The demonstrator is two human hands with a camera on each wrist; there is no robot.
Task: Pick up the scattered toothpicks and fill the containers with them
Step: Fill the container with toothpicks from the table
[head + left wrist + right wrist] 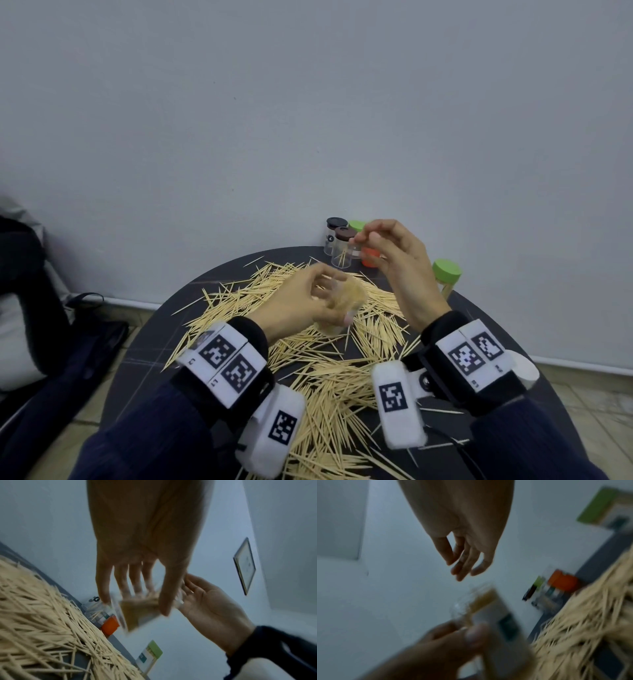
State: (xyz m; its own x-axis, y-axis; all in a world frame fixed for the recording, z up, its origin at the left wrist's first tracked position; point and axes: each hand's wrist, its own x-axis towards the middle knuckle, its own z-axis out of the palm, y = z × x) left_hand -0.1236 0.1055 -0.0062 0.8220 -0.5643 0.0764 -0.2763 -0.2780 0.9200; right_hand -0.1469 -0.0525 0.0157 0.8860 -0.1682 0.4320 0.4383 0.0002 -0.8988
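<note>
Plain room: bare wall (308, 102), round table (479, 308)

Lidded jars (342, 245) crowd just beyond the right hand (397, 260); toothpicks (329, 373) carpet the table (144, 363) beneath both hands; open air above.

Left hand (301, 301) around a toothpick-filled container (339, 305), right hand (394, 260) raised above scattered toothpicks (329, 373).

Pale tan toothpicks (329, 373); dark grey table (486, 308); green lid (446, 270); orange lid (371, 257).
</note>
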